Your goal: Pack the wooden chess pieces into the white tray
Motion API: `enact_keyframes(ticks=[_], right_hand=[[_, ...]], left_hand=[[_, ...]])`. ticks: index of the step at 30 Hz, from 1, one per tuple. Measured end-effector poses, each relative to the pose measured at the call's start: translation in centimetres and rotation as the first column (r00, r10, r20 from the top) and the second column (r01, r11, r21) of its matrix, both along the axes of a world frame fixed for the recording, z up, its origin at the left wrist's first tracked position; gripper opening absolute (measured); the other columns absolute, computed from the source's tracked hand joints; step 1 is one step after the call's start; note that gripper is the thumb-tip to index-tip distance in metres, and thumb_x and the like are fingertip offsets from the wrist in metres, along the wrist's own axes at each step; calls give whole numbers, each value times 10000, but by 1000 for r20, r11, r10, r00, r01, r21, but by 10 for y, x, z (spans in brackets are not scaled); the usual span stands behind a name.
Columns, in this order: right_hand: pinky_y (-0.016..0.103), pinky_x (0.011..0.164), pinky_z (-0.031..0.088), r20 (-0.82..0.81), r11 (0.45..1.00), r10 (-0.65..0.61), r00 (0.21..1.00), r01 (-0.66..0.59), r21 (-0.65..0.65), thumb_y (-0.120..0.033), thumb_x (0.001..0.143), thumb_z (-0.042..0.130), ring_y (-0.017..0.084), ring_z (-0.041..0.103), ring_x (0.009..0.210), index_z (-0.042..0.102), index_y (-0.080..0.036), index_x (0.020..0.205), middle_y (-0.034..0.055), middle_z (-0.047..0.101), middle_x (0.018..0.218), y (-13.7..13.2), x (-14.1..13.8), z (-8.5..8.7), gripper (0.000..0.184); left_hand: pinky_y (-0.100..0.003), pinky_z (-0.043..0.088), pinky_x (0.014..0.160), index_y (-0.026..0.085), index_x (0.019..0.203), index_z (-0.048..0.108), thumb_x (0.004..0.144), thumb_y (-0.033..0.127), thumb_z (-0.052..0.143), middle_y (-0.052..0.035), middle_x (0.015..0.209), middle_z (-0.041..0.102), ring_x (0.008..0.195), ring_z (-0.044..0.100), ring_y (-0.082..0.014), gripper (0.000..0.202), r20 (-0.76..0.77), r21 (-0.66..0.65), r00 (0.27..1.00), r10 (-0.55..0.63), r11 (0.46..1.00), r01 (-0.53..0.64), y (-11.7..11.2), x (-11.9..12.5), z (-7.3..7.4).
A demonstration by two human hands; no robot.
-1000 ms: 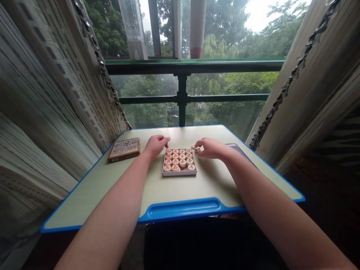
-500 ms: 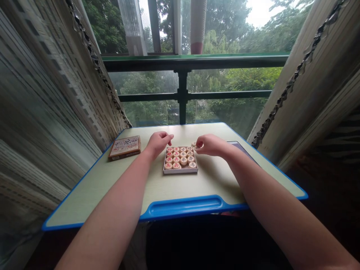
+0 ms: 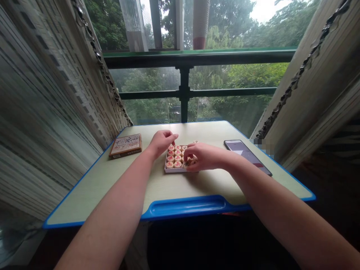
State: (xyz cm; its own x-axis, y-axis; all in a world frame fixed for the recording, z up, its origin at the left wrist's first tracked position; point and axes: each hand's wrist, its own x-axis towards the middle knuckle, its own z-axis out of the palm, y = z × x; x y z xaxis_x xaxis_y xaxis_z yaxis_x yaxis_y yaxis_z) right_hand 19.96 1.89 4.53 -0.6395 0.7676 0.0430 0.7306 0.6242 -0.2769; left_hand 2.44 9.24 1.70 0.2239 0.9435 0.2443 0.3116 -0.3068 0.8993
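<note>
A shallow white box (image 3: pixel 176 170) on the table holds rows of round wooden Chinese chess pieces with red and black characters. My right hand (image 3: pixel 204 155) is over the box's right half, its fingers closed on a chess piece (image 3: pixel 186 164) in the near row. That hand hides several pieces in the right columns. My left hand (image 3: pixel 164 141) is curled closed at the box's far left corner, a fingertip by the rim, with nothing visible in it. Behind the box, another piece (image 3: pixel 195 141) shows just above my right hand.
A flat brown patterned box (image 3: pixel 125 145) lies at the table's left. On the right is a phone-like device (image 3: pixel 247 155) with a lit screen. The pale table (image 3: pixel 112 195) has a blue edge and a blue tray groove (image 3: pixel 187 205) in front. Curtains flank the railed window behind.
My right hand has moved from beyond the box's far right corner to its near row, bringing a piece into the gap there. My left hand has stayed near the far left corner.
</note>
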Motion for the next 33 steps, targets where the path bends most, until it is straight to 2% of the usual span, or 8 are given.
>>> enact_keyframes(ticks=[7,15,21,26,33], right_hand=[[225,568,342,14,996,-94,996,93,6,-300,686,676,116,497,650,659,-186,828,24,568,830,3,3,0,183],[226,589,355,-14,999,-36,999,36,-6,-226,717,638,114,503,657,703,-189,809,27,578,805,5,5,-1,119],[218,607,366,-52,1000,-15,999,14,-8,-102,729,601,103,512,650,724,-189,842,36,604,832,7,4,-4,188],[221,599,351,-51,1000,-7,999,7,4,-146,762,597,105,501,642,718,-177,832,41,596,821,9,1,-8,143],[225,579,321,-41,996,6,999,-2,93,-151,762,580,91,460,596,701,-148,755,39,583,786,8,-7,-14,121]], left_hand=[[-232,279,486,149,524,527,649,379,630,28,480,499,447,329,-63,281,44,-38,999,-12,999,14,-1,1,2],[-224,273,466,147,537,526,640,386,631,9,509,544,441,334,-58,281,51,-39,998,-44,998,46,1,1,0],[-215,260,449,146,536,523,639,374,635,12,497,530,446,344,-60,274,31,-39,999,-42,998,43,-1,1,1],[-217,256,445,146,530,523,638,392,640,8,502,533,443,339,-60,293,14,-30,999,-41,999,41,1,0,0],[-220,261,451,146,524,522,645,416,638,8,496,525,440,335,-61,318,-24,-9,999,-36,999,35,1,0,-1]])
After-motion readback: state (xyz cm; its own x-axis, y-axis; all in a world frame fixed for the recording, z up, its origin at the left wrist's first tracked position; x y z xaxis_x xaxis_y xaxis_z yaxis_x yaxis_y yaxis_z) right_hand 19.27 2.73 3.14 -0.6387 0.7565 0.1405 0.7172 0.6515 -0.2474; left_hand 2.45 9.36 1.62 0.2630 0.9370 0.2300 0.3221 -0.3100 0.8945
